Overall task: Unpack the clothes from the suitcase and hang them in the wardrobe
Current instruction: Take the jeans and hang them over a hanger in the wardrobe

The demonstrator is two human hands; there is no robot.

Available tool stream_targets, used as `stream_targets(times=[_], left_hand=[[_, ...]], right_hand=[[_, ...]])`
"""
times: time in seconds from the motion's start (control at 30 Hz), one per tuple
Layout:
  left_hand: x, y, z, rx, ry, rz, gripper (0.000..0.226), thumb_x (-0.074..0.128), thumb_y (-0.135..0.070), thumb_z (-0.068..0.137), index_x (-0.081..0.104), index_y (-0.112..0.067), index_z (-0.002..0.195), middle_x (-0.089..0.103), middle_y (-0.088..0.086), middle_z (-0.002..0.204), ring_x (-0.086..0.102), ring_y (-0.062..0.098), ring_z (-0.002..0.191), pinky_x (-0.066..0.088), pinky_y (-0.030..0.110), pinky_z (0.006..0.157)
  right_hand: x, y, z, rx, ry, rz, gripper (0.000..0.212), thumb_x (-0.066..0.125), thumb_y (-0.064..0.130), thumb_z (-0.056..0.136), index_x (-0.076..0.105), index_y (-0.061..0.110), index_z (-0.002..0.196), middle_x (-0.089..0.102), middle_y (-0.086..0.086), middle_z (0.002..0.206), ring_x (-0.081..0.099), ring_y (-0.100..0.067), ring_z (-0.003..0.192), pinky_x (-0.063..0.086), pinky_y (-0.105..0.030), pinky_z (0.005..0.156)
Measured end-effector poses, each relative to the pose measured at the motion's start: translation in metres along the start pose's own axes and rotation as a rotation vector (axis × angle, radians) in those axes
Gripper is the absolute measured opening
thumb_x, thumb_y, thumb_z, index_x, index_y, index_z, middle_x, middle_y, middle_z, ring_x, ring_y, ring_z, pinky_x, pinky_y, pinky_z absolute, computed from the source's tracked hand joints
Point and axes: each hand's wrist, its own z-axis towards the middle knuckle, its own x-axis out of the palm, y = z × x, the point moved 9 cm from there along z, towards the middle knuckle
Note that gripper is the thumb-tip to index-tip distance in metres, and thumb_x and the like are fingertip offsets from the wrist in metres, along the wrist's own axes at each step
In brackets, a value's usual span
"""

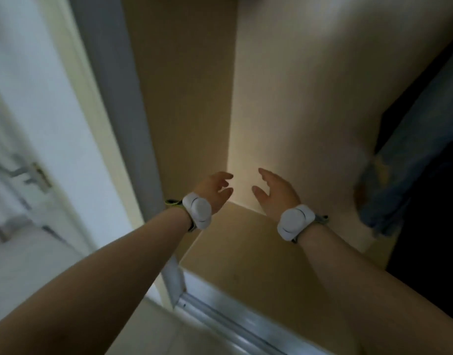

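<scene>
Your left hand (215, 187) and right hand (274, 193) are held out side by side inside the wardrobe (297, 98) at frame centre, fingers loosely spread, holding nothing. Blue jeans (399, 160) hang at the right edge, slanting down-left, nearer your right hand but apart from it. No suitcase shows.
</scene>
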Motion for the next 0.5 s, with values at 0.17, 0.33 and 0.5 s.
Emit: stream_targets(times=[0.17, 0.33, 0.5], left_hand=[[-0.024, 0.137, -0.075, -0.263, -0.038, 0.005, 0.039, 0.053, -0.024, 0.093, 0.048, -0.022, 0.132, 0.062, 0.004, 0.119, 0.059, 0.021, 0.110, 0.046, 0.029, 0.091], [-0.083, 0.256, -0.153, -0.520, -0.189, -0.068, 0.038, 0.054, -0.025, 0.092, 0.050, -0.020, 0.130, 0.063, 0.001, 0.117, 0.058, 0.019, 0.110, 0.044, 0.026, 0.093], [-0.172, 0.359, -0.227, -0.714, -0.381, -0.125, 0.038, 0.052, -0.023, 0.094, 0.050, -0.015, 0.131, 0.062, 0.005, 0.117, 0.058, 0.021, 0.107, 0.044, 0.026, 0.088]], right_hand=[[0.132, 0.044, -0.004, -0.006, 0.329, 0.073, 0.052, 0.044, 0.039, 0.097, 0.036, 0.016, 0.143, 0.045, -0.008, 0.144, 0.045, -0.026, 0.130, 0.038, -0.034, 0.105], [0.249, 0.124, -0.012, -0.111, 0.555, 0.097, 0.048, 0.043, 0.038, 0.098, 0.045, 0.011, 0.137, 0.052, -0.007, 0.137, 0.050, -0.023, 0.125, 0.041, -0.029, 0.101], [0.365, 0.241, -0.016, -0.221, 0.719, 0.069, 0.048, 0.044, 0.042, 0.096, 0.045, 0.019, 0.138, 0.053, -0.004, 0.137, 0.050, -0.020, 0.125, 0.038, -0.031, 0.104]])
